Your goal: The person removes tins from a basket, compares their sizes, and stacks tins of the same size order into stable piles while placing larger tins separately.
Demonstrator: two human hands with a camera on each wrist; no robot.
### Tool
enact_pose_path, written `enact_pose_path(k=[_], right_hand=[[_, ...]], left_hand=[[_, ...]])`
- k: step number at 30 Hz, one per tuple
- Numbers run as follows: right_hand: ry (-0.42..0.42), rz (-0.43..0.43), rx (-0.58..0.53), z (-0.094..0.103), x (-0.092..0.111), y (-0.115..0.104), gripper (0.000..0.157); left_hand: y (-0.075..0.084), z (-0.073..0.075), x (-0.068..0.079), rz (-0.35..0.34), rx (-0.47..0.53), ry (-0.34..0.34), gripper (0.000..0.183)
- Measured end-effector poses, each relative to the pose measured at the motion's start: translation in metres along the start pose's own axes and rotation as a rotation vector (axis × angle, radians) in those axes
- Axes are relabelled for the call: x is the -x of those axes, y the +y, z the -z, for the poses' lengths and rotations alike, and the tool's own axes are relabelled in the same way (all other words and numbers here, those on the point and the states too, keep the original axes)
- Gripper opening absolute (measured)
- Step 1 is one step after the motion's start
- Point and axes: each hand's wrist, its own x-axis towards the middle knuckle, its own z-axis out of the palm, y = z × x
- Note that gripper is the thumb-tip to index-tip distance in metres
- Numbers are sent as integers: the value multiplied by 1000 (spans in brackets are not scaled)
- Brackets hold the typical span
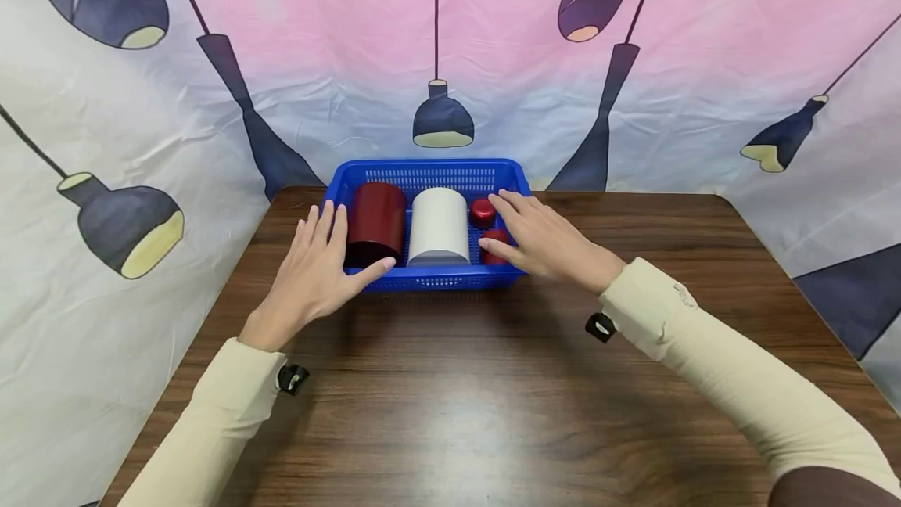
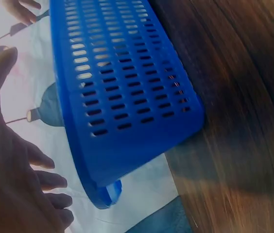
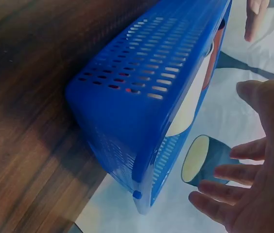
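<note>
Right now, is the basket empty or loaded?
Loaded: the blue basket holds a red cylinder, a white cylinder and two small red objects.

No lettering or number can be read. The small grey mark [image 1: 684,295] on the cream fabric right sleeve [image 1: 735,378] is illegible.

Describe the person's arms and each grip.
Left sleeve and right sleeve are pale cream, wide-cuffed, with a black piece at each wrist. The right cuff bears a grey marking; dark brown fabric shows farther up. Left grip and right grip are ungloved.
</note>
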Motion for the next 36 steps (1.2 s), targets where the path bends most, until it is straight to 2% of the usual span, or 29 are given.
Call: enact_pose_path(k=[10,21,30,36], right_hand=[[-163,-94,-29,-4,-44,7,74],[-341,-201,-5,-17,-81,21,77],[-407,-251,4,-22,-97,25,71],[-433,-245,19,-28,-104,28,56]], left_hand=[[-14,-6,-14,40,-19,-28,124],[-23,-12,-11,55,-11,-71,128],[-26,-14,-10,70,-4,-119,130],[-27,-14,-11,73,-6,-137,134]])
